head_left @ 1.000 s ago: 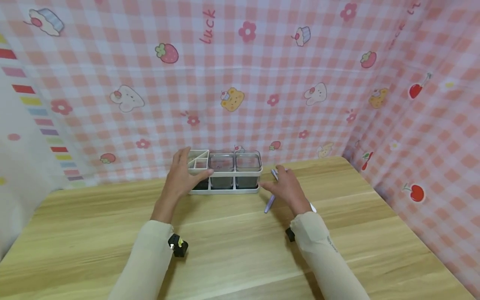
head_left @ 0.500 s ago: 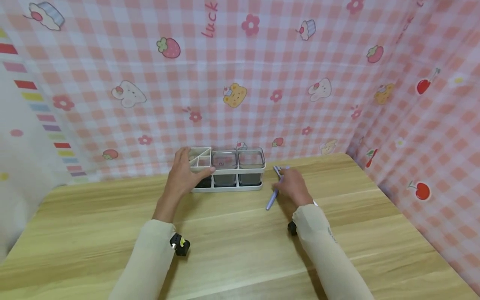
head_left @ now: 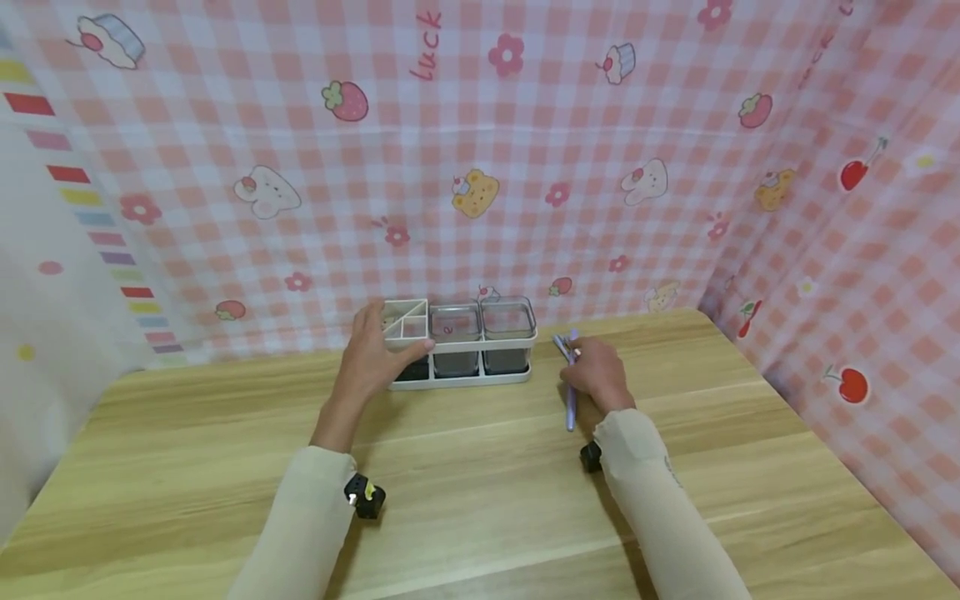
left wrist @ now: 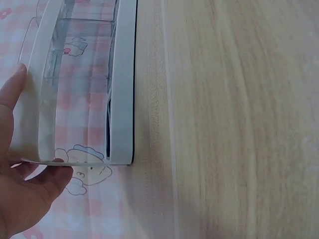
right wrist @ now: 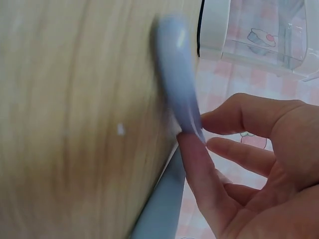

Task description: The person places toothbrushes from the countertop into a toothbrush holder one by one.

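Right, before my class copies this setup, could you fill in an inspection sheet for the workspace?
Surface: light wood-grain table.
Job's things: white-framed organizer with clear bins, upright on the table; pen-like lavender stick, with another slim purplish item close by.
Clutter: bluish-grey strip, partly hidden in the right wrist view; cannot tell what it is.
Grips: left grip holds the organizer's left end; right grip pinches the pen-like lavender stick.
Cables: nothing seen.
Surroundings: pink checked cloth with printed fruit, flowers and animals, behind the table and along its right side.
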The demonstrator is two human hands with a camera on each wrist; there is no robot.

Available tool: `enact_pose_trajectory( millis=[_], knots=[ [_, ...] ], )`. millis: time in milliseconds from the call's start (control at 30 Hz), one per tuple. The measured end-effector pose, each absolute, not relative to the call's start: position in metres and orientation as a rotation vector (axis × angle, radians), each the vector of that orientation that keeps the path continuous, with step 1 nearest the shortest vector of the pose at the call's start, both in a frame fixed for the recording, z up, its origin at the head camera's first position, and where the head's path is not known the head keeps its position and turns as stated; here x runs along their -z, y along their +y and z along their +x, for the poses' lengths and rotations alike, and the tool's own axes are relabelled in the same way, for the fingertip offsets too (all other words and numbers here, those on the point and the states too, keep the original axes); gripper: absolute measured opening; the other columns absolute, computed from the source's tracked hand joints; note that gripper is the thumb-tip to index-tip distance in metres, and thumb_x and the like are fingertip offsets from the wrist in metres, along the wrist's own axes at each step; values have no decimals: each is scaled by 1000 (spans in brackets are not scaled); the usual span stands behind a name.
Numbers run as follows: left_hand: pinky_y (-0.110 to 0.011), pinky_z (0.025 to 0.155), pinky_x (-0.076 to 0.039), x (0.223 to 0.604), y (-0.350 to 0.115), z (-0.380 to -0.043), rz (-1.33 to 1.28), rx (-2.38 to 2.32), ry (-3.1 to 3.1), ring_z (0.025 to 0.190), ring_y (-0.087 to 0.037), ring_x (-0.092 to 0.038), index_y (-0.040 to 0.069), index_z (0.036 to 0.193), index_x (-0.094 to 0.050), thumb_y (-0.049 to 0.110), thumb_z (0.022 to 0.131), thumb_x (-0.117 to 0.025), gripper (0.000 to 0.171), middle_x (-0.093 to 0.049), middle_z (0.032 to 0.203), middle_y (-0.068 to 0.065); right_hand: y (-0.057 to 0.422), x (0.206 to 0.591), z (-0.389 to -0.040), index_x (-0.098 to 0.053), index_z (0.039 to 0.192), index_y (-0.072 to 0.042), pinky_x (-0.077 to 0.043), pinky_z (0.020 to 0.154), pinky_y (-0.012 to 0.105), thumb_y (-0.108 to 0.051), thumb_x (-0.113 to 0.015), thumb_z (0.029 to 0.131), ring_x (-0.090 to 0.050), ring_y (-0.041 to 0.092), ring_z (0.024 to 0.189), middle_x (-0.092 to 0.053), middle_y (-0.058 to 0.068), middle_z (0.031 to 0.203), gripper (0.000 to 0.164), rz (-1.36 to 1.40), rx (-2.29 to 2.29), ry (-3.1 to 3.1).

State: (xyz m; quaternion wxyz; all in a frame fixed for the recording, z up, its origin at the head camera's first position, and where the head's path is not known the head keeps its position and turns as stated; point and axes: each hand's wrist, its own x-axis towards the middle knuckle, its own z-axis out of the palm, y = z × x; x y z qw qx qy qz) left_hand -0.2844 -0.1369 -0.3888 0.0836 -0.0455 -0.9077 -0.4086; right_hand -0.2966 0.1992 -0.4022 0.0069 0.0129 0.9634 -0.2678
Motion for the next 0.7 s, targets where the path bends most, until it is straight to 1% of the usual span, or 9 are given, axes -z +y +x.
enact_pose_trajectory(
  millis=[100,233,367,467,533,633,700],
  knots=[
    [-58,115,-28,390,-137,-284,-130,1220,-2710,146,-41,-28,3,161,-15,53,85,-78,110,-16,165,-20,199,401,-296,-61,137,-1,-49,67,41,-8,-70,78,-59,31,82,-68,17,101,59,65,836,3013],
    [-58,115,-28,391,-137,-285,-125,1215,-2708,146,-42,-29,4,161,-15,54,85,-77,110,-17,165,-20,199,403,-296,-59,138,-1,-50,66,40,-9,-72,79,-61,30,81,-69,18,104,61,76,877,3004],
    [-58,115,-29,392,-138,-284,-118,1220,-2705,145,-41,-30,4,161,-16,54,85,-77,110,-17,165,-19,201,406,-296,-56,141,0,-53,73,43,-9,-72,80,-65,32,89,-69,21,111,64,81,992,2981],
    [-58,115,-29,392,-138,-284,-123,1222,-2701,145,-41,-30,4,161,-16,55,85,-77,110,-18,164,-19,203,407,-295,-54,144,-1,-53,80,44,-10,-72,81,-66,32,95,-69,22,114,66,95,1089,2962],
    [-58,115,-30,393,-138,-285,-125,1226,-2698,145,-41,-31,5,161,-17,55,85,-77,110,-18,164,-19,203,407,-295,-51,145,-1,-53,78,41,-9,-73,82,-66,29,90,-70,21,111,67,109,1153,2942],
    [-58,114,-30,392,-138,-285,-130,1226,-2699,144,-41,-32,5,161,-16,56,85,-77,110,-18,164,-18,203,407,-296,-48,148,-2,-53,66,32,-6,-73,84,-63,20,74,-69,17,103,69,148,1296,2886],
    [-58,114,-30,392,-137,-285,-125,1232,-2698,144,-40,-33,5,161,-17,56,85,-77,110,-19,164,-18,202,407,-296,-46,150,-2,-52,59,27,-4,-73,85,-60,15,67,-67,15,99,70,169,1416,2825]
  ],
)
